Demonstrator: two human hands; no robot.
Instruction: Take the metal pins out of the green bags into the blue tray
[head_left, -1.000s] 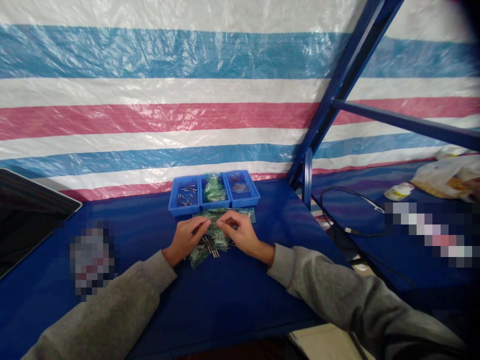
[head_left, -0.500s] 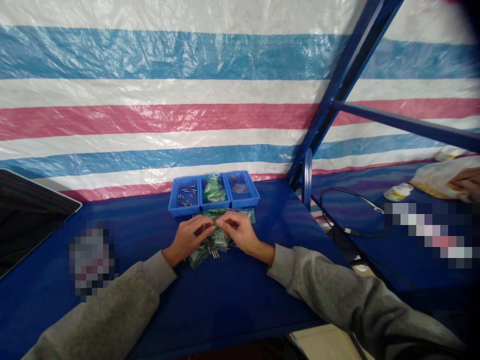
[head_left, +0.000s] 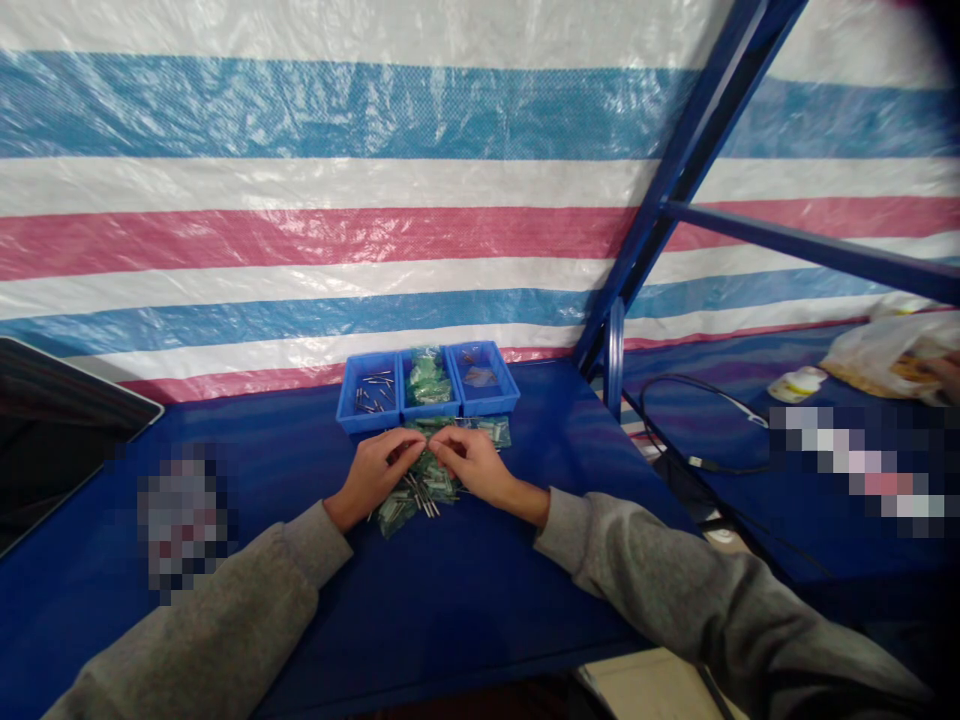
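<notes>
Fingertips pinched, my left hand meets my right hand over a pile of small green plastic packets and thin metal pins. Whatever lies between the fingertips is too small to make out. Just beyond the hands stand three blue bins side by side. Loose metal pins lie in the left bin, green packets fill the middle bin, and the right bin holds a few small clear or brownish pieces.
A dark screen-like panel stands at the left. A blue metal frame rises at the right, with a black cable, a white bottle and a plastic bag beyond. Another person's hand is by the bag.
My fingertips have drawn slightly closer together over the pile, and my right fingers have shifted a little. At the far right, the other person's hand has moved away from the bag's middle.
</notes>
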